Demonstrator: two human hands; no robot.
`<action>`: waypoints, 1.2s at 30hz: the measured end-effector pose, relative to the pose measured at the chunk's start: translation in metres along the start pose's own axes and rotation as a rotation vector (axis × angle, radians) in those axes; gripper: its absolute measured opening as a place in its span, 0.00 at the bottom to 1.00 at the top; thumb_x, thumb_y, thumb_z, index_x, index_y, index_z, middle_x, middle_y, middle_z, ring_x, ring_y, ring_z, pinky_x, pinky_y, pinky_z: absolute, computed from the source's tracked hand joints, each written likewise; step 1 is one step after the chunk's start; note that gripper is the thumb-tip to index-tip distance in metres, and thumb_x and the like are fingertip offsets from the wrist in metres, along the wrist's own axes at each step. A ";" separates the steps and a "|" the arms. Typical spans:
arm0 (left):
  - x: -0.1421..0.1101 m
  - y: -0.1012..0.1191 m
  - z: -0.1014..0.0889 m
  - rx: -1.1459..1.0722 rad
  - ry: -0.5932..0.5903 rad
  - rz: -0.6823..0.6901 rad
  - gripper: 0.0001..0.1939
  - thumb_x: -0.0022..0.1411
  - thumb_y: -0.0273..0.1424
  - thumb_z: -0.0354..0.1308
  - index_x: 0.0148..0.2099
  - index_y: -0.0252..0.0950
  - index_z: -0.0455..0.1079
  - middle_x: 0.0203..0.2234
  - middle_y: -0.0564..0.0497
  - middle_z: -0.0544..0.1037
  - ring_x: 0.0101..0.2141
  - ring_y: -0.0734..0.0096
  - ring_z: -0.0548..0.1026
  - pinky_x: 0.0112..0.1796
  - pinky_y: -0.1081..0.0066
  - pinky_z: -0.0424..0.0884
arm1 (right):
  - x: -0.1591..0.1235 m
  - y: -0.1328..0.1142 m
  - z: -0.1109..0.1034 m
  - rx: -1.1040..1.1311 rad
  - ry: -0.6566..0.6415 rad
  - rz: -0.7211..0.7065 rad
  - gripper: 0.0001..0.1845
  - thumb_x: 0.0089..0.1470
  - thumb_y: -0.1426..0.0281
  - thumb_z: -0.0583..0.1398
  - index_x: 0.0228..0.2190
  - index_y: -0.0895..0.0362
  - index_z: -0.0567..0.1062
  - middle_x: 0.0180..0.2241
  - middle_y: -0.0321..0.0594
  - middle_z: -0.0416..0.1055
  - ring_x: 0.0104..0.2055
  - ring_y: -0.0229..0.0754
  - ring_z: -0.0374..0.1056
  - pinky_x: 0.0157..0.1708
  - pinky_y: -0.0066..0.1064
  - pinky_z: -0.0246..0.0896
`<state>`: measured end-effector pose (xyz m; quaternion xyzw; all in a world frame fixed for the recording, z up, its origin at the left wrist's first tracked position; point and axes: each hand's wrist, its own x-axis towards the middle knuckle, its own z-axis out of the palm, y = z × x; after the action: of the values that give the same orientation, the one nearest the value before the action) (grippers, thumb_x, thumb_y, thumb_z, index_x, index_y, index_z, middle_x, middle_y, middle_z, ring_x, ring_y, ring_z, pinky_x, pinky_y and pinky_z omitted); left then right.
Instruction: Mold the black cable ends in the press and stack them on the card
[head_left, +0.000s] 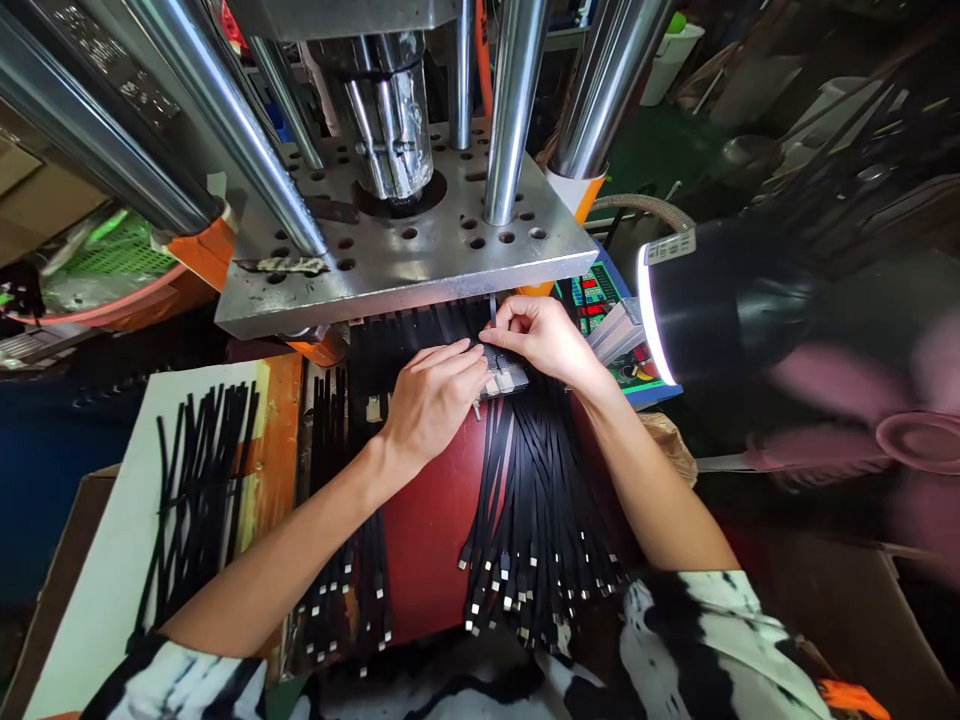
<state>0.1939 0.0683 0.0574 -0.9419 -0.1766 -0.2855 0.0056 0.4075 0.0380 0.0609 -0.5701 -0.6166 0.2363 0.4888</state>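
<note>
My right hand (pixel 546 338) is closed in a pinch around a flat black cable (pixel 493 308), which shows just above the fingertips, below the front edge of the machine's steel plate. Beside it, my left hand (pixel 439 395) lies with fingers stretched out, their tips at a small metal block (pixel 504 376). The fingers partly cover that block. Many flat black cables (pixel 536 490) with shiny USB plugs fan out below it towards my body. More black cables (pixel 341 560) lie in a row to the left, under my left forearm.
A thick steel plate (pixel 420 290) with upright columns (pixel 516 110) stands over my hands. At right are a black lamp (pixel 720 300), a control panel (pixel 600 300) and a pink fan (pixel 862 420), blurred. A cable bundle (pixel 199 470) lies on a white board (pixel 90 600) at left.
</note>
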 end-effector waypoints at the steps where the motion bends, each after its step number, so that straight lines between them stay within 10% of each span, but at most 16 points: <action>1: 0.000 0.002 0.000 0.014 -0.009 0.000 0.14 0.77 0.28 0.55 0.52 0.34 0.83 0.51 0.40 0.87 0.57 0.50 0.83 0.56 0.52 0.80 | 0.000 0.000 0.000 0.003 0.003 -0.006 0.23 0.52 0.51 0.70 0.25 0.56 0.73 0.24 0.33 0.67 0.26 0.36 0.57 0.28 0.30 0.50; 10: -0.009 0.047 0.000 0.250 -0.143 -0.052 0.27 0.75 0.39 0.61 0.67 0.26 0.72 0.65 0.23 0.74 0.67 0.37 0.72 0.65 0.44 0.70 | 0.007 0.002 0.004 -0.081 0.022 -0.036 0.13 0.54 0.63 0.70 0.26 0.58 0.77 0.26 0.34 0.69 0.28 0.36 0.59 0.31 0.31 0.55; 18: -0.010 0.059 -0.001 0.245 -0.184 -0.114 0.29 0.75 0.39 0.59 0.69 0.25 0.69 0.68 0.22 0.70 0.69 0.35 0.69 0.67 0.43 0.68 | -0.052 -0.014 -0.011 -0.564 -0.024 -0.185 0.23 0.71 0.72 0.52 0.56 0.55 0.83 0.41 0.47 0.73 0.43 0.48 0.71 0.44 0.37 0.68; 25: 0.019 0.026 -0.003 0.129 -0.208 -0.214 0.30 0.78 0.37 0.45 0.72 0.21 0.64 0.70 0.26 0.68 0.71 0.42 0.66 0.70 0.42 0.61 | -0.015 -0.035 0.005 -0.999 -0.152 0.016 0.26 0.73 0.70 0.51 0.66 0.53 0.76 0.52 0.57 0.75 0.46 0.54 0.77 0.40 0.38 0.68; 36: 0.098 -0.042 0.006 -0.065 -0.142 -0.266 0.14 0.71 0.26 0.51 0.42 0.34 0.79 0.43 0.35 0.85 0.49 0.51 0.83 0.57 0.56 0.76 | 0.060 -0.022 0.010 -0.688 -0.079 0.005 0.20 0.75 0.72 0.49 0.55 0.65 0.77 0.43 0.52 0.82 0.45 0.49 0.72 0.54 0.41 0.66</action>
<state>0.2589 0.1404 0.1012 -0.9277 -0.2904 -0.2222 -0.0750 0.3959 0.0914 0.0951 -0.6933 -0.6774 0.0377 0.2430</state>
